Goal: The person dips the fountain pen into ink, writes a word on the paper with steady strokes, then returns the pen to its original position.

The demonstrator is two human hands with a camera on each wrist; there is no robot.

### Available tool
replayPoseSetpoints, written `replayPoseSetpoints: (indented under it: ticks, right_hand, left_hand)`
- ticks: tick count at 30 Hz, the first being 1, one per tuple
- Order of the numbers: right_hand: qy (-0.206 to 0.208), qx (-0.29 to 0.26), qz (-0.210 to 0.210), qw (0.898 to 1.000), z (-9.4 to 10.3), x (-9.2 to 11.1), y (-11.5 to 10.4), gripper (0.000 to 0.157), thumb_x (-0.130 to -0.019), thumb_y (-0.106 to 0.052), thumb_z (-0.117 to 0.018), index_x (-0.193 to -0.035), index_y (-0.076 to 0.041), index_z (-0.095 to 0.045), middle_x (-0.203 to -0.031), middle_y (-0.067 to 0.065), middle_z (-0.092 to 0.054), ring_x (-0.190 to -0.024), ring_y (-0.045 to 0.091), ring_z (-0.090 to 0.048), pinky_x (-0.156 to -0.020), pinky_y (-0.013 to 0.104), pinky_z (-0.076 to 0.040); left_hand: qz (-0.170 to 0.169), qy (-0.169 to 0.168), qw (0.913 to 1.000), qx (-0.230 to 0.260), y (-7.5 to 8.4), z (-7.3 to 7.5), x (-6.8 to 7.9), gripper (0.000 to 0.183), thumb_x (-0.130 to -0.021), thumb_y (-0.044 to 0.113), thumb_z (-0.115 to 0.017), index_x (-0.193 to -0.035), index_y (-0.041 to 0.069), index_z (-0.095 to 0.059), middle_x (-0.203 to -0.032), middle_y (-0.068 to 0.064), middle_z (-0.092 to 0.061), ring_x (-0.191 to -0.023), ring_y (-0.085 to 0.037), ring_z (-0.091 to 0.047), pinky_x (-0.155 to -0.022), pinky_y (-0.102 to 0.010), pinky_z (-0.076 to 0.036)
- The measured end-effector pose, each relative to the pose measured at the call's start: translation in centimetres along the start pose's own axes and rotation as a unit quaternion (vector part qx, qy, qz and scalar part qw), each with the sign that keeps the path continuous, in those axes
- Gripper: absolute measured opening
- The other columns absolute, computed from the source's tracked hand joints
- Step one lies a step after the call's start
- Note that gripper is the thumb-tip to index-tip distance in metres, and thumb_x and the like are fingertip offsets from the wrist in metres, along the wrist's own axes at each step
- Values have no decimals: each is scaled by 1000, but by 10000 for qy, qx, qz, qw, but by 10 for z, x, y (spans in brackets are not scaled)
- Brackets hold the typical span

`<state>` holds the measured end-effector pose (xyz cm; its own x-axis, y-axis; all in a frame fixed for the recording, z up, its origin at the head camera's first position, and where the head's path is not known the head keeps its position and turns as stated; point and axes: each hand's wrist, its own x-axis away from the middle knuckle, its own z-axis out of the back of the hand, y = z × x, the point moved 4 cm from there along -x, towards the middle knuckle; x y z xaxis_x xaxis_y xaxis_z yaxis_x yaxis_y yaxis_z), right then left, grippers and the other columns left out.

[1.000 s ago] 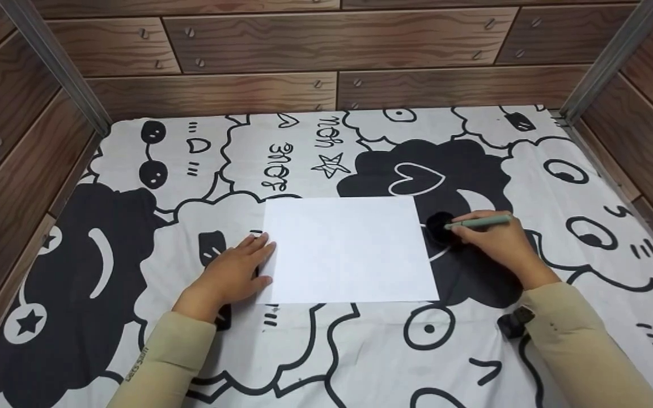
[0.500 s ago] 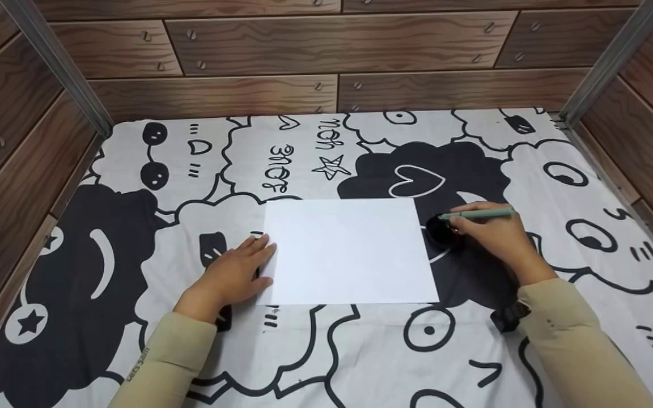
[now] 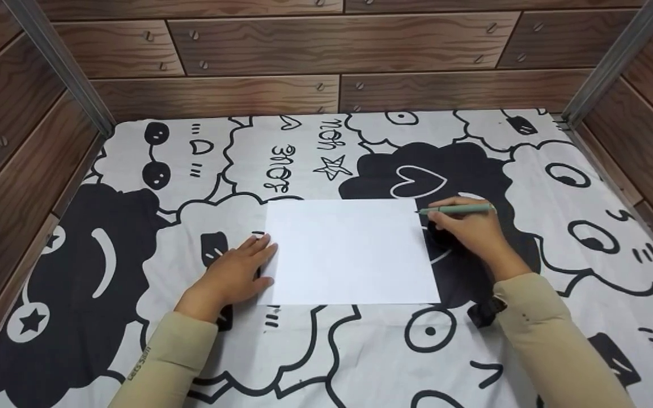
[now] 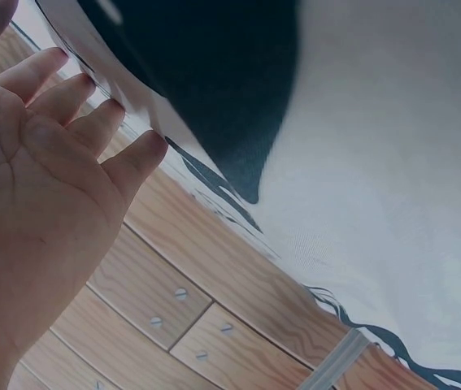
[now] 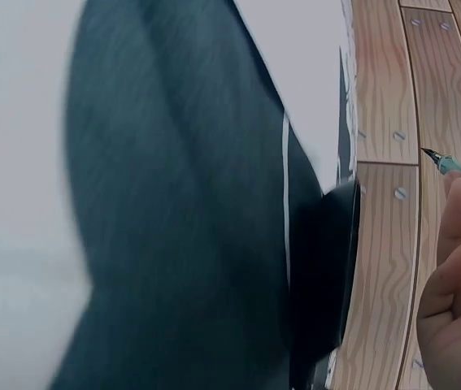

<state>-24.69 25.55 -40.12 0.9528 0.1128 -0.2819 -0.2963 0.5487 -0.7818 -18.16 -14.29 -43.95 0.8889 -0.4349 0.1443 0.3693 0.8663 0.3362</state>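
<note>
A blank white sheet of paper (image 3: 352,255) lies on the patterned cloth. My left hand (image 3: 234,275) rests flat on the sheet's left edge, fingers spread; the left wrist view shows the palm and straight fingers (image 4: 136,162). Between thumb and fingers, my right hand (image 3: 474,229) pinches a green fountain pen (image 3: 462,209). The pen's tip is at the sheet's upper right edge, pointing left; its dark nib (image 5: 432,154) shows in the right wrist view. Just beneath the right hand stands a small black round container (image 5: 328,276), partly hidden by that hand in the head view.
The table is covered by a black-and-white cartoon cloth (image 3: 360,345). Panels with a wood-plank print (image 3: 258,48) close off the back and both sides, with grey metal posts (image 3: 615,68) at the back corners. A black wrist device (image 3: 485,311) sits at the right cuff.
My right hand has lifted the pen from above the black container and brought it left to the sheet's upper right edge. The left hand has stayed on the paper.
</note>
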Motion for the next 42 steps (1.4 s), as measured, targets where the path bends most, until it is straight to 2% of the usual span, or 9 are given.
replayPoseSetpoints:
  ticks: [8, 16, 25, 35, 42]
  right_hand:
    - [-208, -272, -218, 9992, -22, -7, -9, 18, -84, -16, -74, -97, -4, -75, -72, 6, -69, -62, 7, -62, -59, 17, -49]
    - [-346, 54, -125, 9993, -42, -15, -21, 17, -84, -19, -74, -97, -10, -75, -69, 2, -68, -62, 9, -61, -53, 20, -40]
    - [-517, -133, -297, 9981, -70, -23, -37, 17, -84, -17, -73, -97, -8, -75, -69, 1, -68, -64, 13, -63, -55, 22, -43]
    - [-641, -709, -445, 9944, -99, -30, -44, 13, -80, -12, -75, -91, -4, -75, -67, 1, -67, -60, 10, -61, -54, 18, -45]
    - [-701, -910, -661, 9912, -116, -31, -47, 14, -79, -13, -76, -91, -6, -75, -71, 2, -70, -63, 13, -64, -57, 20, -50]
  left_hand:
    - [-48, -7, 10000, -1, 0, 0, 1, 61, -93, 28, -62, -145, 6, -40, -153, -12, -30, -140, -35, -22, -107, -57, -26]
    - [-25, -21, 10000, 16, 0, -1, 0, 61, -93, 28, -62, -146, 7, -39, -153, -12, -29, -140, -35, -21, -108, -55, -25]
    - [-143, 59, 9999, -8, -1, -1, 0, 61, -93, 29, -61, -145, 6, -40, -152, -13, -30, -140, -36, -23, -107, -56, -26]
    - [-90, 9, 9999, 71, 0, 0, 0, 62, -92, 29, -61, -146, 6, -39, -153, -12, -29, -140, -34, -22, -108, -55, -25]
    - [-87, 37, 10000, 13, -1, -1, 0, 62, -92, 29, -61, -145, 6, -40, -152, -12, -30, -140, -35, -23, -107, -56, -26]
